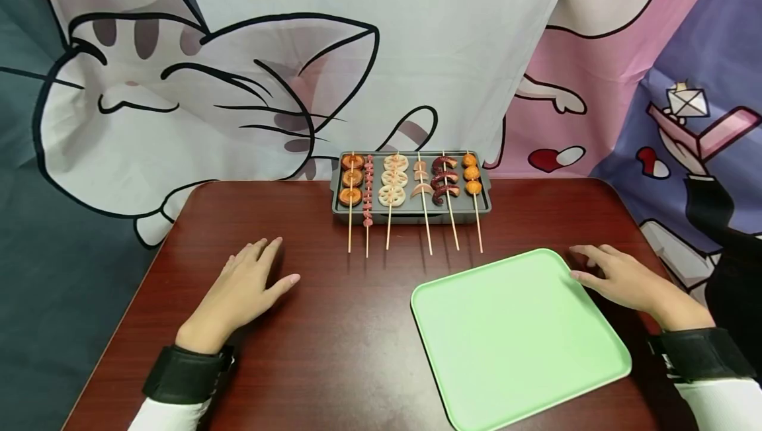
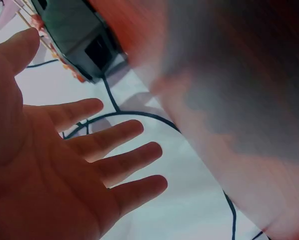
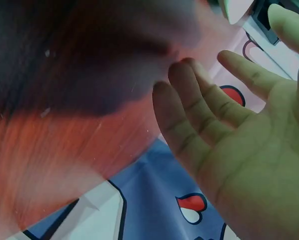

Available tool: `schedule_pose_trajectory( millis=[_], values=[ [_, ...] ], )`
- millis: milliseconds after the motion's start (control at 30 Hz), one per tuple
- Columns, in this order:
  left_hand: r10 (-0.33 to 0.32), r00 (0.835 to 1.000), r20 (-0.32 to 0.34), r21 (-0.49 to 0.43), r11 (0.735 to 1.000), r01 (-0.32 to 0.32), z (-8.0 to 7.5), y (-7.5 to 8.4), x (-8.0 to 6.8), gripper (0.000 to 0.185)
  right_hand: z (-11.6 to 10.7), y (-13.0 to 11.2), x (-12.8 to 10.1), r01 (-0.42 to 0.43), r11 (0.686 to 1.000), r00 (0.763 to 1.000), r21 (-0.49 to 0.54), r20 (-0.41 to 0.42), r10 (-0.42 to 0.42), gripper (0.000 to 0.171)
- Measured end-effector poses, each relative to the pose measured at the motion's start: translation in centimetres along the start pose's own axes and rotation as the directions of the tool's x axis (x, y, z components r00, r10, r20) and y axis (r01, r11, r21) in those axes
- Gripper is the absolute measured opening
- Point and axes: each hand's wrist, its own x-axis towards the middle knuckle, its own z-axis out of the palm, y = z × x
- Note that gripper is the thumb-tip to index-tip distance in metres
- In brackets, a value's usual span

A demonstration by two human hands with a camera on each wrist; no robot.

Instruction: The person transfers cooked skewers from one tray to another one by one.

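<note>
My left hand lies flat and open on the dark red table, fingers spread, holding nothing; the left wrist view shows its palm and straight fingers. My right hand rests open on the table at the right edge of an empty light green tray, its thumb touching the rim; the right wrist view shows its palm. At the far edge stands a grey grill tray with several skewers of food, sticks pointing toward me.
A cartoon cat cloth hangs behind the table. The table's edges run close to both wrists. Bare tabletop lies between my left hand and the green tray. The grill tray's corner shows in the left wrist view.
</note>
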Motion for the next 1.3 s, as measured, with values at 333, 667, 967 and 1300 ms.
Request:
schedule_pose_trajectory(
  millis=[333,667,967,1300],
  values=[
    [0.015,1.000,0.005,-0.060,0.998,-0.014,0.6,1.6,-0.1,0.084,0.7,-0.1,-0.4,-0.039,0.997,0.997,0.061,0.065,0.035,0.053],
    [0.047,0.997,0.057,-0.177,0.984,-0.036,1.3,3.3,0.2,0.081,1.2,-0.6,-1.0,-0.103,0.972,0.986,0.213,0.148,0.072,0.033],
    [0.083,0.992,0.090,-0.248,0.967,-0.059,1.9,5.6,0.0,0.075,1.4,-0.3,-1.1,-0.095,0.969,0.979,0.229,0.197,0.049,0.016],
    [0.133,0.986,0.101,-0.373,0.924,-0.087,3.2,9.2,0.2,0.062,1.5,-0.6,-1.1,-0.079,0.960,0.979,0.268,0.203,0.024,0.013]
  ],
)
